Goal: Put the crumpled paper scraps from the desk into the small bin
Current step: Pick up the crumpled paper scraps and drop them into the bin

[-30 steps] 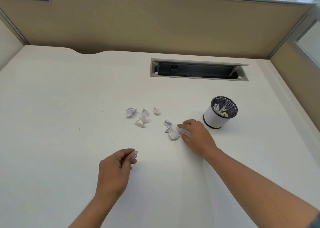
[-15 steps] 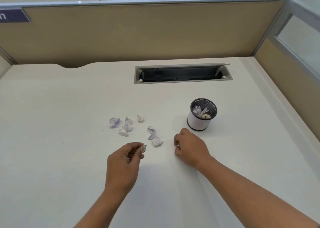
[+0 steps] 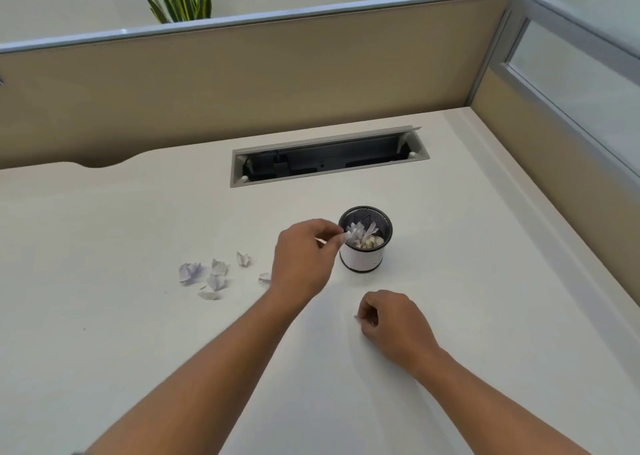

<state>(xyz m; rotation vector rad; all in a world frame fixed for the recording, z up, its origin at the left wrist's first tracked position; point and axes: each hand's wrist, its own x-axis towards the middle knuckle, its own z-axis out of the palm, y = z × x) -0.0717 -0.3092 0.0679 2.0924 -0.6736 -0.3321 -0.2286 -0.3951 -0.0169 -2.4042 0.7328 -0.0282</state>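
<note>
While the left hand (image 3: 304, 260) pinches a crumpled scrap (image 3: 344, 237) at the left rim of the small bin (image 3: 363, 259), the right hand (image 3: 394, 323) sits low in front of the bin.
The bin stands upright on the white worktop (image 3: 485, 281), with a heap of paper (image 3: 363, 238) already inside it. The left fingers (image 3: 330, 238) are closed on the scrap, thumb against forefinger. The right fingers (image 3: 369, 312) are curled tight round a pale sliver (image 3: 356, 316) that barely peeks out at their tips. Loose scraps (image 3: 189, 273) lie scattered left of the bin, the nearest partly hidden behind the left wrist. Beyond the bin an open cable slot (image 3: 329, 158) is set into the worktop, with a beige partition (image 3: 242, 84) behind it.
</note>
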